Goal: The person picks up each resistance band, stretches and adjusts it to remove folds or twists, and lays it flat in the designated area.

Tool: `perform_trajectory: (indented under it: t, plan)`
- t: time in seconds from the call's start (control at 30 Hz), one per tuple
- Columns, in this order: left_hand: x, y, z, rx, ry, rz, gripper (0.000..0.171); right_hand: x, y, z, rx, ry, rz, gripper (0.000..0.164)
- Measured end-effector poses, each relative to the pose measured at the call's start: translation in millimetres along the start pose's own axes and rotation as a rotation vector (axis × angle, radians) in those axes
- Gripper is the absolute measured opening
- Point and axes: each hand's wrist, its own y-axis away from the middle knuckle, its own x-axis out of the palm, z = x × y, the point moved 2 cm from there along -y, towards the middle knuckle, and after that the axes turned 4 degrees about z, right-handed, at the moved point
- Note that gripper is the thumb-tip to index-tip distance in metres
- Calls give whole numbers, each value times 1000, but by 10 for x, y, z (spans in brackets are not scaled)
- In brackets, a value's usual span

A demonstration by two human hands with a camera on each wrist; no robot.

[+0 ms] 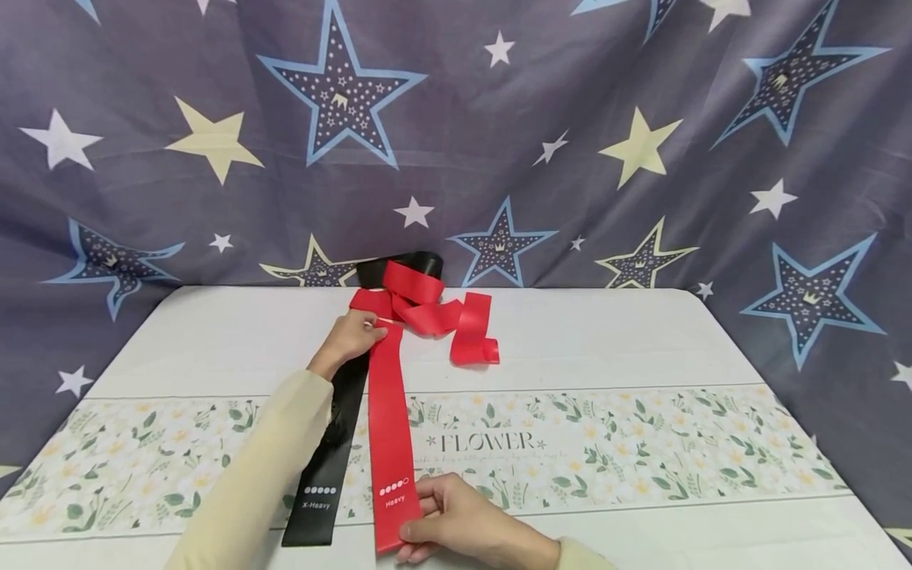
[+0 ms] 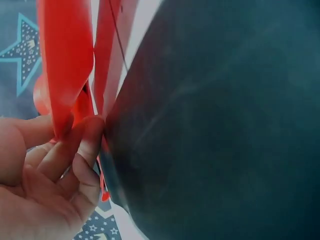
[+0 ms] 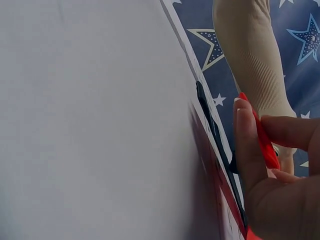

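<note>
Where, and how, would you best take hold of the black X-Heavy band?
I'd pinch the black band at its near end, below the printed label, coming from the table's near side. That end is thin, straight-edged and uncovered, whereas the left sleeve overlaps the band's edge farther up.

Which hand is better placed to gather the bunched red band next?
Probably the left hand: it pinches the red band beside the bunched part, while the right hand holds the near end.
</note>
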Motion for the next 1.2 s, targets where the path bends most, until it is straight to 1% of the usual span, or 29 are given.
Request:
perform_trajectory:
  t: [0.1,0.2,0.27,0.37,0.47,0.6,0.67,0.77,0.9,1.07,1.13,1.2]
  plan:
    - [-26,14,-11,2,0,0,35,18,-11,-5,-1,-16,12,23]
    - [-48,31,-15,-20,-16,-17,34,41,-26,-18,0,-31,28,21]
    - [-60,35,-8,-47,-36,-24,34,52,-41,-29,-4,-31,33,21]
    - [-67,36,3,-58,-50,-37,36,59,-62,-47,-6,-23,30,20]
    - [-51,20,11,-46,-36,-23,38,48,-74,-69,4,-9,17,19]
    - [-17,-26,32,-7,-7,-5,40,29,-76,-104,25,-5,-11,16]
    - [-10,-49,43,13,4,-5,41,27,-78,-118,34,-9,-21,14]
    - [-4,-80,66,17,25,-13,42,36,-90,-127,52,-11,-20,14]
    - [13,-117,90,1,35,-31,44,60,-106,-123,82,-10,0,16]
    - [32,-161,65,-10,46,-36,45,49,-117,-99,97,-7,-22,15]
    - [31,-176,50,-23,41,-31,42,38,-120,-89,95,-5,-33,14]
    - [31,-192,44,-47,24,-31,33,32,-120,-80,92,0,-25,14]
